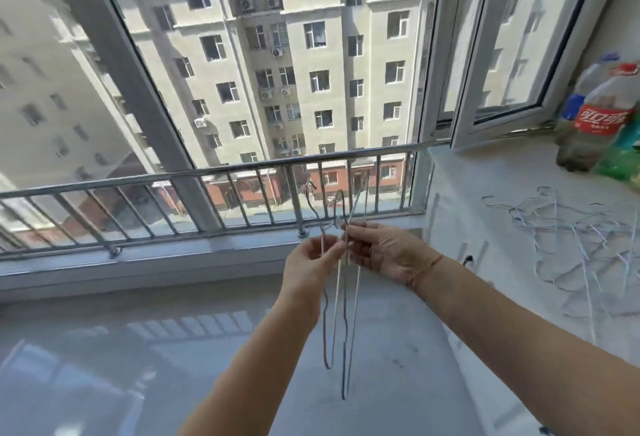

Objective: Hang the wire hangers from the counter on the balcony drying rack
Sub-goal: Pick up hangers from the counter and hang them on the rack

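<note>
Left hand [310, 262] grip pinches hangers [334, 314] near the necks, and the right hand [381, 252] grip pinches the same bunch. Hooks up, in front of railing [242, 169]. Tangled pile [571, 238] of more lies on worktop [485, 172], right. Bottle [601, 120] behind it: red Coca-Cola label, Chinese script.

White table [485, 176] at the right of the view, its far end meeting the frame of the open window. A loose, tangled heap of wire hangers [568, 238] lies flat on its middle and near part, hooks and shoulders interlaced; their number cannot be told. At the far end stands a clear plastic bottle with a red label [597, 124], dark at its base. A second bottle with a blue label [572, 107] stands just behind it. A green object [620, 162], too blurred to identify, lies just beside them.
</note>
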Action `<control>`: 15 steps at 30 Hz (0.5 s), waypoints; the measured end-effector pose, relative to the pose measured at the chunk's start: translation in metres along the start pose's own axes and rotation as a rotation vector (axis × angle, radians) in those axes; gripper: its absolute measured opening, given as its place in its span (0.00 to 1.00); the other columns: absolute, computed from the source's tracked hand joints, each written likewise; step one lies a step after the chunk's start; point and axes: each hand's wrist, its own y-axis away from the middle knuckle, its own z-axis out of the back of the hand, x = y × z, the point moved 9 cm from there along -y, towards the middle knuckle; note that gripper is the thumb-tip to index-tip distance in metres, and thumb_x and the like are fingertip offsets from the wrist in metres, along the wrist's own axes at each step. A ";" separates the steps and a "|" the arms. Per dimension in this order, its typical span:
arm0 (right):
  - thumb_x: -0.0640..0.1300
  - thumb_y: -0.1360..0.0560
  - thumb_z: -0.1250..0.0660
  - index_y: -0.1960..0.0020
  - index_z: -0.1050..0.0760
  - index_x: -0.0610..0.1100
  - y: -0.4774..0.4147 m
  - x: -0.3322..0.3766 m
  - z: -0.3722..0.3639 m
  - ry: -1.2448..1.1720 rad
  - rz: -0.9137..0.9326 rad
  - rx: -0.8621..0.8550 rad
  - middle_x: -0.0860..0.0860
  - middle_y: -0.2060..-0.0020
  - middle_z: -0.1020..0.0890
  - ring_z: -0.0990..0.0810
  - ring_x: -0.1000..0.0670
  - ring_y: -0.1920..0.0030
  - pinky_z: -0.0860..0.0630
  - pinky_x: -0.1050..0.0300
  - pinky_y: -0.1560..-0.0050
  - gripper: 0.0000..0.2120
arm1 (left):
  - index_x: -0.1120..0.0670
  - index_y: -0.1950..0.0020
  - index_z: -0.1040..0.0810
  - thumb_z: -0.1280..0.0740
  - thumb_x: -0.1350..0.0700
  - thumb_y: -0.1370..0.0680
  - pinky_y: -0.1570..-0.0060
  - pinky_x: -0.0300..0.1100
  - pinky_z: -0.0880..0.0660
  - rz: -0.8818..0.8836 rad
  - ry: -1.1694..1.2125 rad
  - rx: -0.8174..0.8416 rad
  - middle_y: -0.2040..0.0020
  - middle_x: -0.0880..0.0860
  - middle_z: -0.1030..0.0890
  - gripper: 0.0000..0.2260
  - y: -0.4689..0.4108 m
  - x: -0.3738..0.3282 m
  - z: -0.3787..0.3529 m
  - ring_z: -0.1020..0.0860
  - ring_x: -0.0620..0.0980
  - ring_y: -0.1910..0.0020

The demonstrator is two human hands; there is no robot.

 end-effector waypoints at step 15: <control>0.39 0.26 0.32 0.46 0.28 0.40 -0.071 -0.093 -0.282 0.773 0.293 0.109 0.48 0.60 0.24 0.25 0.53 0.64 0.25 0.64 0.62 0.11 | 0.59 0.57 0.26 0.32 0.72 0.29 0.54 0.41 0.23 -0.012 0.228 -0.308 0.66 0.53 0.18 0.10 0.067 -0.037 0.335 0.19 0.48 0.67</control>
